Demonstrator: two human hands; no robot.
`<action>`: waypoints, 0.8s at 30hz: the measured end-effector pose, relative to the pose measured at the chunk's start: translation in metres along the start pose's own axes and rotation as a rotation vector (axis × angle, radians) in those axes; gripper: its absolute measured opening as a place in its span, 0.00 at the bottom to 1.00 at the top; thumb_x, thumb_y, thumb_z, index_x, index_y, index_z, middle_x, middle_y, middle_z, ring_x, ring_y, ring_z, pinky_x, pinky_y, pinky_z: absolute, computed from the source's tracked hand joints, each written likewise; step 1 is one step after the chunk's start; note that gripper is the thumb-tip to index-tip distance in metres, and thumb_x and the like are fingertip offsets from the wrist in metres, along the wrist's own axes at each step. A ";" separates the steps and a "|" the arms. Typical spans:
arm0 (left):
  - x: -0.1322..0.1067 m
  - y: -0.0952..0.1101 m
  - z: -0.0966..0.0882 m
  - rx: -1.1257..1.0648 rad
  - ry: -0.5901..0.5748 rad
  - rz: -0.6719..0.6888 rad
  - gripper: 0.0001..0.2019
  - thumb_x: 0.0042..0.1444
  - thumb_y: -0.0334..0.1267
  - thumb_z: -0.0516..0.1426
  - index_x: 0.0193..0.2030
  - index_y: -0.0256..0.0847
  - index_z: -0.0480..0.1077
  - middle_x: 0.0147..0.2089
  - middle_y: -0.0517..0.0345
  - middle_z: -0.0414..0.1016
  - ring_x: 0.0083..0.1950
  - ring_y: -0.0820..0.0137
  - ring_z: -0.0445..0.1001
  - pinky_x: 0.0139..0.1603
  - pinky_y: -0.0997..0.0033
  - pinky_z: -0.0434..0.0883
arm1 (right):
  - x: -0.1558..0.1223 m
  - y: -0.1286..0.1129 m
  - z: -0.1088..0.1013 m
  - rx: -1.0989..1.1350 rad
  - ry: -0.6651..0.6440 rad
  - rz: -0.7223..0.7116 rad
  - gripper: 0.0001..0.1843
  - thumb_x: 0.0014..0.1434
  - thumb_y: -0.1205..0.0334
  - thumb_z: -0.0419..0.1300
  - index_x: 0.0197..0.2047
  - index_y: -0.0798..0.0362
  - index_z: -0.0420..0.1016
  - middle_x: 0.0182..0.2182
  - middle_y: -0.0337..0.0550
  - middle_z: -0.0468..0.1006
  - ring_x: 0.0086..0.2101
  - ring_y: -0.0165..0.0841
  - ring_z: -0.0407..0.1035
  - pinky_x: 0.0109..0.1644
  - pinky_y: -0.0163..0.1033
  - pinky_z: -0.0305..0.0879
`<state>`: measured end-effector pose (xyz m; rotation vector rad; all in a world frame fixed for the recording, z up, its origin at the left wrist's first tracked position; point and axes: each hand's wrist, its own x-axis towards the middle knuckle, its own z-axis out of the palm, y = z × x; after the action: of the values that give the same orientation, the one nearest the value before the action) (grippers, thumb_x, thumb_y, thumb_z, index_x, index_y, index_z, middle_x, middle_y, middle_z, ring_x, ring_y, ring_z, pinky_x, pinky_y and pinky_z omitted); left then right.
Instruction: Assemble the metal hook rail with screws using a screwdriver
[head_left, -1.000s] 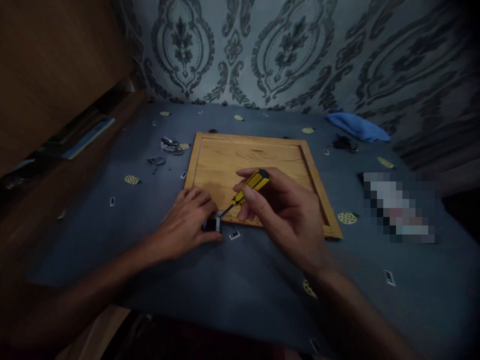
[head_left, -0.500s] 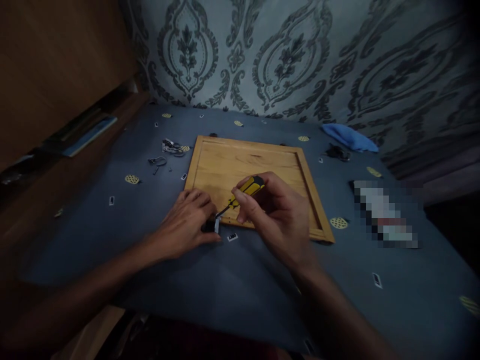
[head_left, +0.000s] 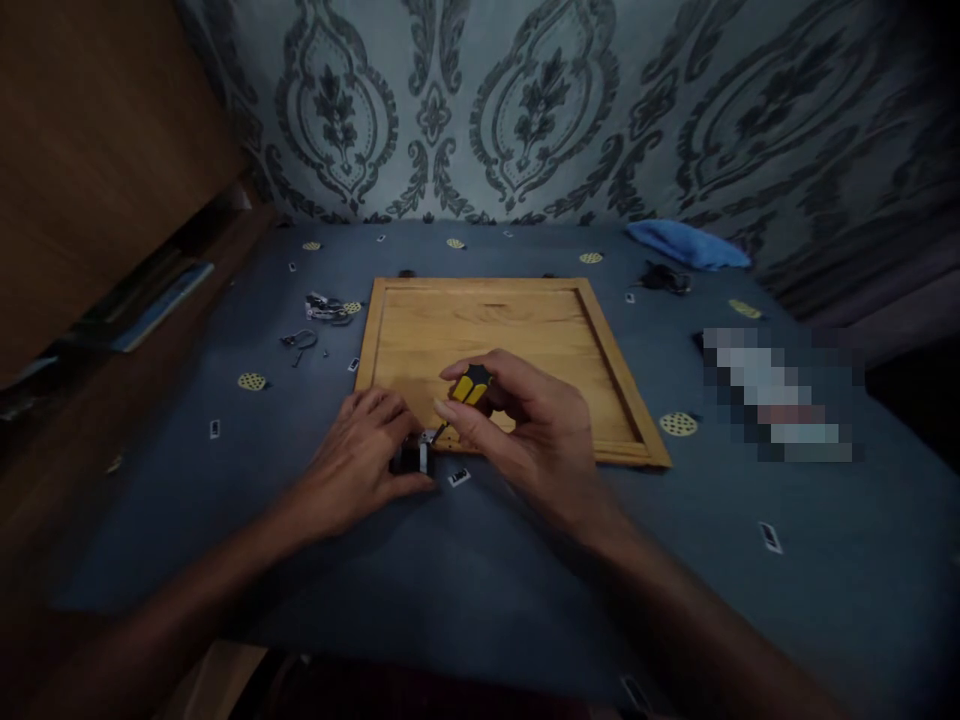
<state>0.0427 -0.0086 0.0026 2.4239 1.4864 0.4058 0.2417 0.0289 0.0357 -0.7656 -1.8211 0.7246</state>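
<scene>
My right hand [head_left: 525, 425] is closed round a yellow and black screwdriver [head_left: 469, 388], whose thin tip points down-left into a small dark metal part [head_left: 416, 456]. My left hand [head_left: 364, 455] is closed on that part and presses it onto the blue cloth, just in front of the near edge of a wooden tray [head_left: 495, 330]. A small white tag [head_left: 458, 478] lies on the cloth right beside the part. Most of the part is hidden under my left fingers.
Small metal pieces [head_left: 322, 310] lie left of the tray. A blue cloth bundle [head_left: 686, 243] and a dark object [head_left: 664, 277] sit at the back right. A pixelated item [head_left: 776, 405] lies to the right. A wooden cabinet [head_left: 90, 170] stands on the left, patterned wallpaper behind.
The screwdriver handle has tipped more upright and toward me, so it looks shorter. Both hands stay on the same spot at the tray's near edge. The camera has shifted slightly.
</scene>
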 end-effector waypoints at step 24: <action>0.002 -0.001 -0.001 0.014 -0.021 -0.009 0.21 0.56 0.50 0.71 0.49 0.40 0.76 0.52 0.49 0.77 0.56 0.51 0.71 0.55 0.50 0.69 | -0.006 -0.005 0.000 0.049 0.048 0.056 0.08 0.66 0.62 0.66 0.36 0.51 0.72 0.29 0.36 0.70 0.29 0.29 0.66 0.32 0.37 0.65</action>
<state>0.0425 -0.0069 0.0033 2.4233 1.4957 0.3686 0.2431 0.0209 0.0363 -0.7980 -1.7379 0.7784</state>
